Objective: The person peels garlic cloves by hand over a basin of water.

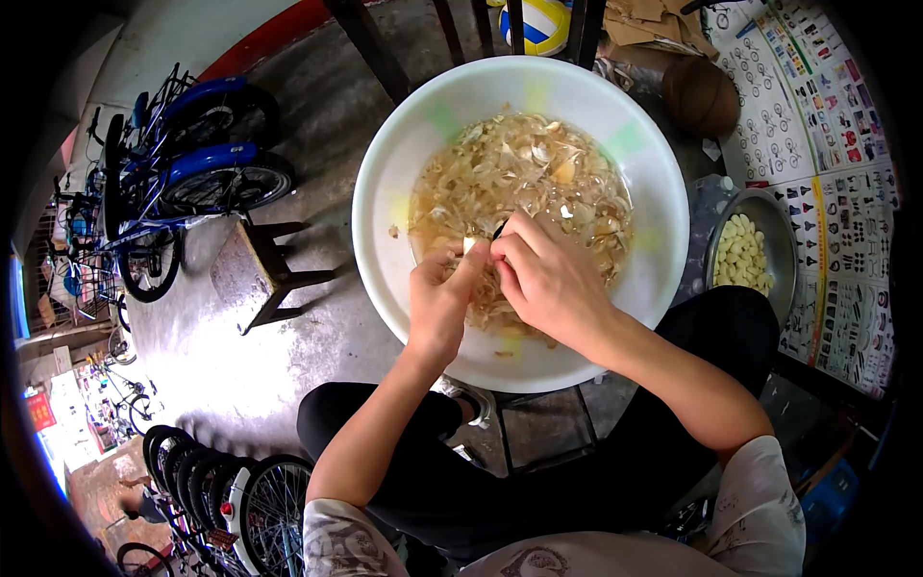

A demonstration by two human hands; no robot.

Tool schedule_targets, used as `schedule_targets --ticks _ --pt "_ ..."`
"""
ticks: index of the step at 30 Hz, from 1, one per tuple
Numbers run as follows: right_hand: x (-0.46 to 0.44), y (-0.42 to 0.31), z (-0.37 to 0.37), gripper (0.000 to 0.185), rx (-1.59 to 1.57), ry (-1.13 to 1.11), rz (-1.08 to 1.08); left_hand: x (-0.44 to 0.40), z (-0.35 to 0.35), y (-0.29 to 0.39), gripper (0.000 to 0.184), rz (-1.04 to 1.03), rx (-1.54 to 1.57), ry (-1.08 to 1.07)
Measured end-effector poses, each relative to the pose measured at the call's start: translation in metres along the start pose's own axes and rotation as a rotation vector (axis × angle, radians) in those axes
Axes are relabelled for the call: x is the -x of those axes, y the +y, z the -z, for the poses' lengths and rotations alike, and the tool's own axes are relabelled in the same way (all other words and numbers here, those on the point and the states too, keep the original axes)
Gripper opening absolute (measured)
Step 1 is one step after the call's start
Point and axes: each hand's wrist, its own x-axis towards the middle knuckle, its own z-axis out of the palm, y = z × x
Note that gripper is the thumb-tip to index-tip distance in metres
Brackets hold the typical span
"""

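A large white plastic basin (pixel 380 183) stands in front of me, filled with water and floating garlic skins (pixel 490 173). Over its near half, my left hand (pixel 442 293) pinches a pale garlic clove (pixel 471 245) between thumb and fingers. My right hand (pixel 553 279) is closed against it, fingertips touching the left ones. A small dark tool (pixel 499 229) sticks out at the right fingertips; most of it is hidden, so its kind is unclear. To the right, a metal bowl (pixel 784 245) holds many peeled garlic cloves (pixel 740 252).
A low wooden stool (pixel 252 274) stands left of the basin. Blue bicycles (pixel 207 173) and a row of tyres (pixel 192 471) line the left side. A basketball (pixel 700 96), a volleyball (pixel 535 24) and a printed sheet (pixel 817 173) lie beyond and right. Dark bars (pixel 370 48) rise behind the basin.
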Motion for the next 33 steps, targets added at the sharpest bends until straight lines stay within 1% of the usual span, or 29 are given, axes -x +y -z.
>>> schedule_targets --ticks 5,8,10,11,13,14,15,16,17,19,20,21,22,23,24,25,26,27,28,29,31,33 --pt "-0.001 -0.002 -0.004 0.011 0.027 0.007 0.060 -0.004 0.001 -0.009 0.026 0.009 0.016 0.002" --pt "-0.001 -0.003 -0.003 0.012 0.021 0.014 0.054 -0.003 0.000 -0.003 0.026 -0.047 0.012 0.053" --pt "0.001 -0.007 0.000 0.010 -0.021 -0.068 0.059 -0.007 0.004 0.005 0.026 -0.088 0.187 0.174" --pt "0.001 -0.005 0.001 0.010 -0.021 -0.068 0.059 -0.015 0.018 0.003 0.033 -0.093 0.279 0.087" --pt "0.001 0.002 0.002 0.009 -0.119 -0.159 0.078 -0.022 0.026 0.014 0.031 -0.086 0.396 0.071" --pt "0.003 0.011 -0.002 0.004 -0.082 -0.279 -0.009 -0.021 0.027 0.018 0.031 -0.089 0.396 0.073" --pt "0.004 0.019 0.000 0.005 0.020 -0.398 -0.073 -0.019 0.027 0.024 0.029 -0.031 0.438 0.032" --pt "0.004 0.026 0.005 0.006 0.060 -0.382 -0.079 -0.018 0.026 0.027 0.028 0.028 0.478 -0.010" --pt "0.003 0.030 0.012 0.008 0.101 -0.366 -0.088 -0.015 0.023 0.029 0.028 0.029 0.479 -0.014" --pt "-0.002 0.030 0.021 0.007 0.085 -0.382 -0.117 -0.011 0.018 0.029 0.026 0.114 0.537 -0.120" --pt "-0.004 0.030 0.024 0.008 0.063 -0.400 -0.142 -0.012 0.018 0.026 0.026 0.114 0.537 -0.120" --pt "-0.004 0.028 0.025 0.008 0.062 -0.401 -0.141 -0.014 0.019 0.021 0.026 0.095 0.386 -0.144" --pt "-0.004 0.026 0.025 0.009 0.002 -0.312 -0.146 -0.014 0.019 0.018 0.027 0.078 0.235 -0.168" --pt "-0.005 0.025 0.024 0.010 -0.057 -0.223 -0.151 -0.014 0.019 0.017 0.027 0.079 0.235 -0.168" --pt "-0.006 0.025 0.024 0.010 -0.056 -0.223 -0.153 -0.012 0.016 0.020 0.028 0.044 0.112 -0.178" --pt "-0.008 0.025 0.023 0.011 -0.193 -0.166 -0.177 -0.010 0.013 0.021 0.030 0.009 -0.010 -0.187" --pt "-0.010 0.025 0.022 0.011 -0.329 -0.107 -0.200 -0.010 0.013 0.019 0.030 0.009 -0.010 -0.188" --pt "-0.012 0.023 0.023 0.011 -0.329 -0.107 -0.200 -0.010 0.014 0.017 0.031 -0.047 -0.027 -0.246" --pt "-0.015 0.020 0.025 0.013 -0.425 -0.086 -0.212 -0.009 0.014 0.015 0.032 -0.102 -0.045 -0.304" --pt "-0.016 0.018 0.027 0.015 -0.521 -0.065 -0.226 -0.008 0.012 0.015 0.032 -0.100 -0.045 -0.306" --pt "-0.016 0.018 0.027 0.016 -0.513 -0.056 -0.205 -0.006 0.009 0.018 0.035 -0.164 -0.078 -0.364" --pt "-0.016 0.018 0.026 0.016 -0.506 -0.047 -0.181 -0.005 0.010 0.016 0.036 -0.182 -0.115 -0.407"
